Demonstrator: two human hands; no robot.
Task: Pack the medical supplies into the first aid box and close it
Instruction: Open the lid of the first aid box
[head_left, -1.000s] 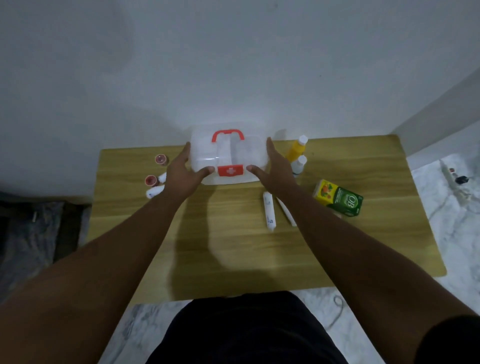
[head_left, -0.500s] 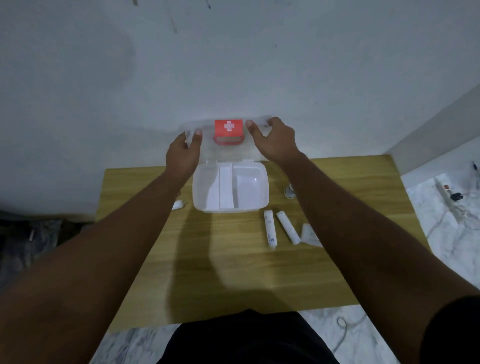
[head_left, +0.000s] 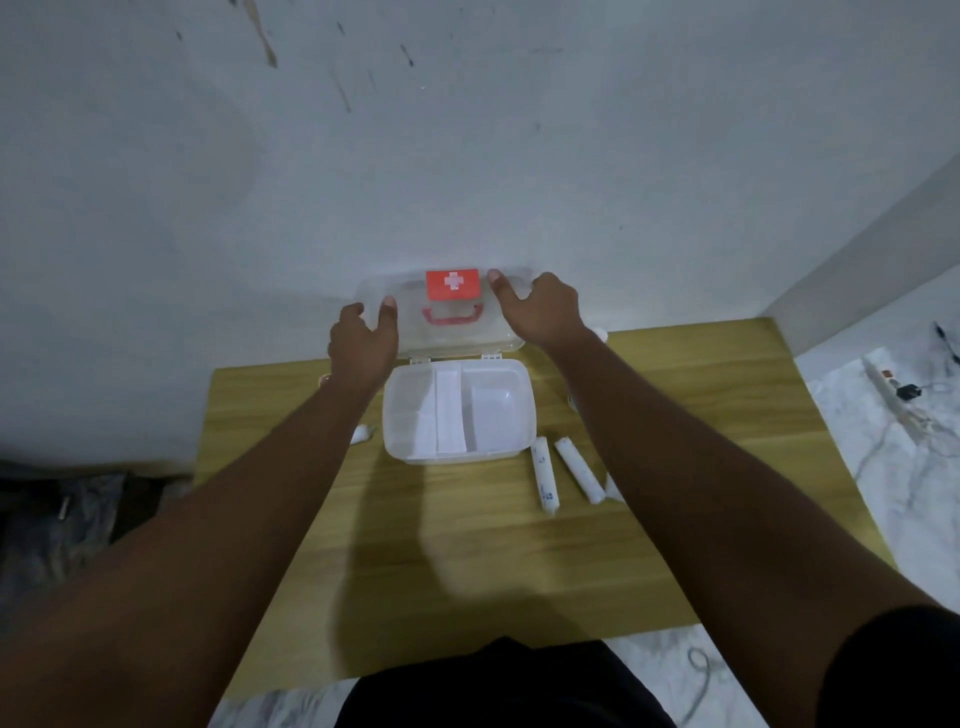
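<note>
First aid box (head_left: 460, 408) sits open at the far-centre of the wooden table (head_left: 675, 415), lid (head_left: 447, 332) swung up and back against the wall. From my remote seat I see both hands on that lid: left hand (head_left: 363, 345) grips its left edge, thumb in front, fingers curled round the side; right hand (head_left: 540, 312) grips the top-right corner, thumb on the front face, other fingers wrapped behind. Lid shows the red cross label (head_left: 452, 283) and red handle (head_left: 451, 315). Box tray, w/ dividers, holds white flat pieces in the left and centre compartments; can't tell what they are. Two white rolls (head_left: 544, 480) lie just right of the box, near the right forearm. Small white tube (head_left: 362, 434) lies left of the box, partly hidden by the left forearm.
</note>
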